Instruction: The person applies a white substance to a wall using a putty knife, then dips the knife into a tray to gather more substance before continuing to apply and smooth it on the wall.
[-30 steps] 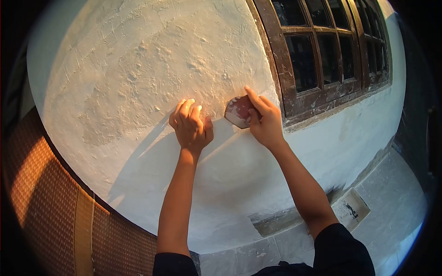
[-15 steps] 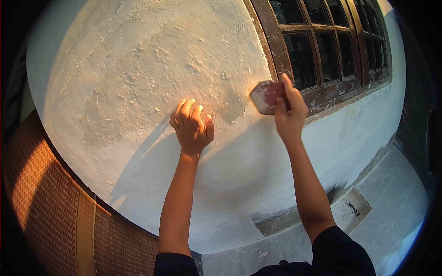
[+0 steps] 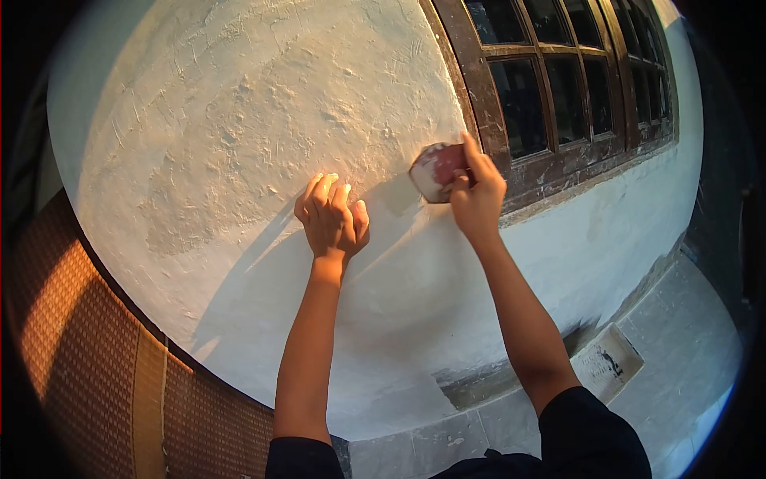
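Reddish-brown, flat and smeared with pale stuff, that's the scraper (image 3: 437,172) (probably a scraper, it's a bit blurry) gripped in the right hand (image 3: 479,193), thumb and fingers pinching its right side, index finger pointing up. It's up at the wall (image 3: 263,112), just left of the window frame (image 3: 511,180); can't tell if it's actually touching the plaster. The left hand (image 3: 327,214) is well apart from it, open and holding nothing, fingers loosely bent with the tips on the wall. Around them the wall is rough and lumpy up top, smoother and shaded lower down. Further out, there's a brown window (image 3: 558,92) with dark panes upper right, a pale tray (image 3: 613,361) on the grey ledge (image 3: 678,335) lower right, and a woven mat (image 3: 80,343) lower left, partly sunlit.
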Demonstrator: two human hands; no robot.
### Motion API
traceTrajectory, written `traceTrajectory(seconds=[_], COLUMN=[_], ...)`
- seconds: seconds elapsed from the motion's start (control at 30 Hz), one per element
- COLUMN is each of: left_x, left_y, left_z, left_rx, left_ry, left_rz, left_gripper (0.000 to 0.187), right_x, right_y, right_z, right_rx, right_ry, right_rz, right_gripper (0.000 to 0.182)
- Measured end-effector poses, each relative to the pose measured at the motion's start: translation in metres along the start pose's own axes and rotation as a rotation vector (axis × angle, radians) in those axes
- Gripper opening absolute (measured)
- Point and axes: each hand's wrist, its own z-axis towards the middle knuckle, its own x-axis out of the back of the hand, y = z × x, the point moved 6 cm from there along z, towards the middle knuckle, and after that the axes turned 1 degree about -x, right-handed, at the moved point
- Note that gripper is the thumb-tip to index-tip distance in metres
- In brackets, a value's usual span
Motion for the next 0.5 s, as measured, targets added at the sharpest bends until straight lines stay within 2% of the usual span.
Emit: traceTrajectory(seconds=[0.03,0.07,0.13,0.2,0.23,0.3,0.33,0.4,0.5], left_x=[-0.001,-0.001,0.0,0.001,0.001,0.001,0.001,0.0,0.0], left_y=[0.001,0.001,0.003,0.001,0.002,0.002,0.001,0.002,0.002], left_z=[0.001,0.002,0.002,0.002,0.002,0.002,0.002,0.001,0.002], left_rx=[-0.007,-0.007,0.002,-0.005,-0.016,-0.007,0.004,-0.006,-0.019], left_ry=[0.003,0.007,-0.001,0.007,0.008,0.01,0.011,0.019,0.015], left_rz=[0.004,0.001,0.007,0.011,0.017,0.002,-0.013,-0.002,0.015], left_gripper=[0.036,0.036,0.035,0.036,0.036,0.033,0.031,0.033,0.035], right_x=[0.02,0.036,0.037,0.006,0.005,-0.011,0.0,0.035,0.034], right_y=[0.006,0.008,-0.004,-0.03,-0.031,-0.026,-0.012,0.013,-0.011], right_z=[0.011,0.016,0.019,0.005,0.004,0.001,0.014,0.03,0.026], right_rx=[-0.073,-0.148,-0.024,0.089,0.088,0.049,0.095,-0.097,0.007], right_ry=[0.112,0.211,0.192,-0.136,-0.136,-0.297,-0.088,0.128,0.062], right_rz=[-0.041,0.072,0.111,0.106,0.104,0.092,0.093,0.091,0.125], right_gripper=[0.067,0.065,0.065,0.064,0.064,0.061,0.062,0.062,0.062])
